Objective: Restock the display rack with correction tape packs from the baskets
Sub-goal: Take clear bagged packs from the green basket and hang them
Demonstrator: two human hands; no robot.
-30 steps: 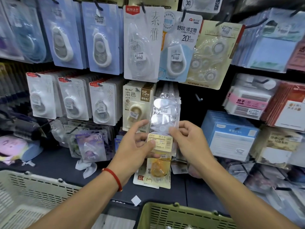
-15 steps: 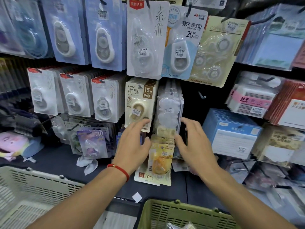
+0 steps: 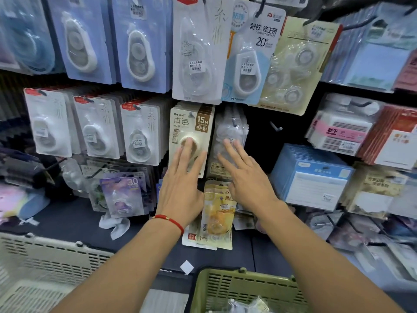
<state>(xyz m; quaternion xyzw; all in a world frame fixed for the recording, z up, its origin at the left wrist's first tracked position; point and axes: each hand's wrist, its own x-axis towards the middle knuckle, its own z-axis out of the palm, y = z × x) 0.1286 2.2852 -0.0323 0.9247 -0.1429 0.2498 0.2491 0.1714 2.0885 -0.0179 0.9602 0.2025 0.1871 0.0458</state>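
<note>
My left hand [image 3: 182, 179] lies flat with straight fingers on the beige "15M" correction tape pack [image 3: 191, 123] hanging on the rack. My right hand [image 3: 243, 175] presses with straight fingers against the stack of clear plastic correction tape packs [image 3: 230, 129] hanging just to the right. Below both hands hangs a row of yellow packs [image 3: 217, 218]. A green basket [image 3: 225, 288] at the bottom holds a few clear packs. Neither hand holds anything.
A cream basket [image 3: 40, 267] stands at the lower left. White packs [image 3: 94, 127] hang left of my hands, a purple pack [image 3: 123, 195] below them. An empty hook [image 3: 276, 127] juts out right of the clear packs, above blue note pads [image 3: 316, 177].
The clear pack that both hands held a second ago now hangs on the rack. Both hands have let go and moved up, flattening against the hanging packs.
</note>
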